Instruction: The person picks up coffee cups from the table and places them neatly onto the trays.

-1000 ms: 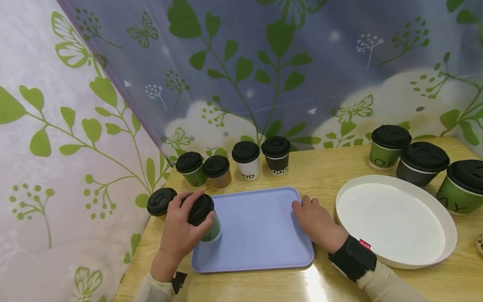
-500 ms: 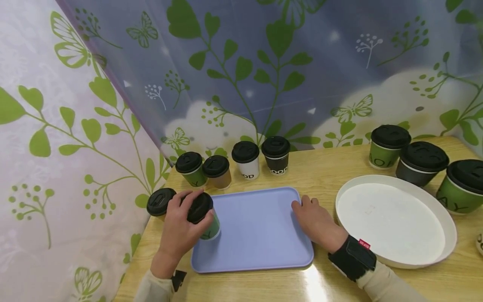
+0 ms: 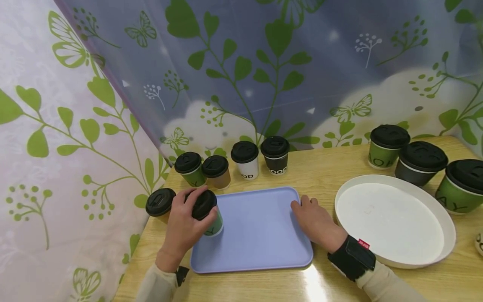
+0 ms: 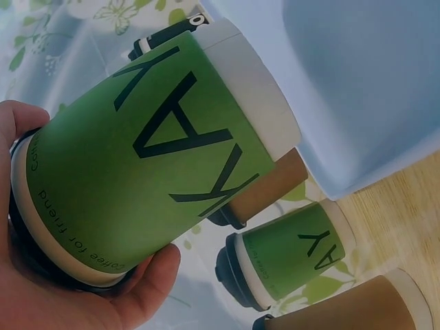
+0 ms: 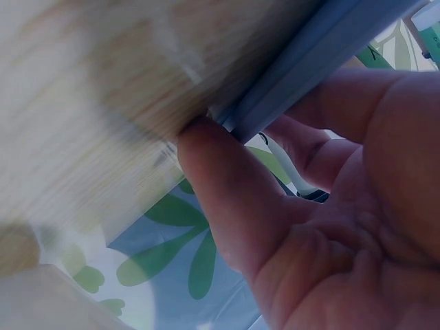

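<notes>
My left hand [image 3: 185,226] holds a green paper coffee cup [image 3: 215,225] from above, fingers and thumb round its black lid. In the left wrist view this cup [image 4: 144,151] shows large "KAY" lettering and a white base band. It stands upright over the left end of a lavender rectangular tray [image 3: 260,235]. At the tray's right edge, my right hand [image 3: 316,222] grips the rim. The right wrist view shows the tray's rim [image 5: 295,75] between the thumb and fingers, close to the wooden table.
A brown cup with a black lid [image 3: 160,203] sits left of my left hand. Behind the tray stand green [image 3: 194,176], brown [image 3: 220,178], white [image 3: 248,167] and black [image 3: 276,162] lidded cups. A round white tray [image 3: 392,218] lies right, beside several more cups [image 3: 462,193].
My left hand and the green cup have shifted slightly to the right and away from me. The right hand and the lavender tray stay where they were.
</notes>
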Demonstrator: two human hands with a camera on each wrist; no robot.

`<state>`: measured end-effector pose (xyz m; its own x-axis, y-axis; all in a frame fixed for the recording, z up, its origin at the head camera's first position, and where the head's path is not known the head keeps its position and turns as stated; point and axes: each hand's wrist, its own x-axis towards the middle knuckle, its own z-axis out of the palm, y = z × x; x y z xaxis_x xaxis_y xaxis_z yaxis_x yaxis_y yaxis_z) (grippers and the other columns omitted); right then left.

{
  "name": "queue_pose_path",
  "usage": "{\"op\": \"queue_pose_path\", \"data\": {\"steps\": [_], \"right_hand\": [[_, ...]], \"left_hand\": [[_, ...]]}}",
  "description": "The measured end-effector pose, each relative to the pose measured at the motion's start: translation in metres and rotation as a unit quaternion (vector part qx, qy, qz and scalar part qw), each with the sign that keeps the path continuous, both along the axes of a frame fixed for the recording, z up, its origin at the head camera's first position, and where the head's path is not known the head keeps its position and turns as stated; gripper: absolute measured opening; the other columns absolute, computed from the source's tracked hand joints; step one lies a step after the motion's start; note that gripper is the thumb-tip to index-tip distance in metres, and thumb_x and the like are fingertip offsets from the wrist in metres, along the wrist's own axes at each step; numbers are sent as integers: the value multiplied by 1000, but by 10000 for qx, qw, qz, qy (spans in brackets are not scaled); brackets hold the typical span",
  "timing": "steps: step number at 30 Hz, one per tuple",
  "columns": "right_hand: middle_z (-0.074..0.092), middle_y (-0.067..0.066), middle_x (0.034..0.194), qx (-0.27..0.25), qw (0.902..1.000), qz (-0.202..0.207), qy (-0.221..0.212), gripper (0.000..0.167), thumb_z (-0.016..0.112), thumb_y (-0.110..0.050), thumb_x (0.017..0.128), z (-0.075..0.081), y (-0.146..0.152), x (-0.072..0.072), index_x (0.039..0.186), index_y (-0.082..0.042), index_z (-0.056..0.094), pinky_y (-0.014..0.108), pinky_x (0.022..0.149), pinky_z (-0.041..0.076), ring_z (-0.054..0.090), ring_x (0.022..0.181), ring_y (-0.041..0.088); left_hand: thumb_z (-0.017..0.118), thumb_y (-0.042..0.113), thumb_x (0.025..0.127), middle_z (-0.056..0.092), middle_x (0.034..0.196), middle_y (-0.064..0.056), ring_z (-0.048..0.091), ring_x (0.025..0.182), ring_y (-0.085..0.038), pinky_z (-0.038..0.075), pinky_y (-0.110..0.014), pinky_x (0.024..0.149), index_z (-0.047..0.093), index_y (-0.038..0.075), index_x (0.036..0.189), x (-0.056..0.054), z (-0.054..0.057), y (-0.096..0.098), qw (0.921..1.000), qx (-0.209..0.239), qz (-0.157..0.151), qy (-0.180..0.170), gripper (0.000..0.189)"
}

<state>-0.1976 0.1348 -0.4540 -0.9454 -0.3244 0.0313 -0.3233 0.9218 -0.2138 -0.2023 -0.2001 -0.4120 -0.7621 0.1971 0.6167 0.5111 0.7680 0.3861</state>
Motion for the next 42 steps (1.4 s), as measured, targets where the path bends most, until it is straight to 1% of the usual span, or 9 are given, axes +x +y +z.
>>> {"op": "queue_pose_path", "data": {"steps": [10,16,26,33,37,42], "right_hand": [[50,21,96,-59,10000,16,-7,13,52,2,104,1,0,0,114,4,59,44,61,51,50,81,32],[50,21,95,-38,10000,-6,-7,13,52,1,104,0,0,0,115,4,59,44,60,51,50,81,32],[51,22,98,-12,9999,-53,-141,15,53,2,103,1,-1,0,117,3,59,44,63,52,51,84,33],[52,23,99,80,9999,-1,-72,16,55,3,102,0,-2,0,118,4,60,45,64,52,51,84,34],[52,23,98,110,9999,-17,-26,16,55,3,102,0,-2,0,118,4,60,44,63,52,51,83,33],[51,23,98,94,10000,-11,3,15,54,3,102,0,-1,0,116,4,60,44,62,52,51,82,33]], "left_hand": [[81,32,83,56,129,-24,53,117,-41,49,-57,90,69,13,133,-6,3,1,10000,1,-45,-3,55],[80,31,83,57,129,-25,54,116,-43,49,-58,90,69,12,132,-10,5,2,10000,16,-57,76,54],[80,30,83,57,127,-23,54,114,-42,50,-57,87,69,12,133,-15,5,0,10000,-78,-9,29,54],[80,32,83,56,128,-24,54,114,-43,50,-57,89,69,12,132,-18,4,-1,9999,-122,41,-13,55],[79,33,83,57,128,-23,54,114,-43,49,-58,88,69,11,132,-20,4,-1,9999,-117,30,36,55],[80,31,84,57,128,-25,54,114,-44,48,-60,90,69,10,132,-24,3,-2,9999,-63,4,119,55]]}}
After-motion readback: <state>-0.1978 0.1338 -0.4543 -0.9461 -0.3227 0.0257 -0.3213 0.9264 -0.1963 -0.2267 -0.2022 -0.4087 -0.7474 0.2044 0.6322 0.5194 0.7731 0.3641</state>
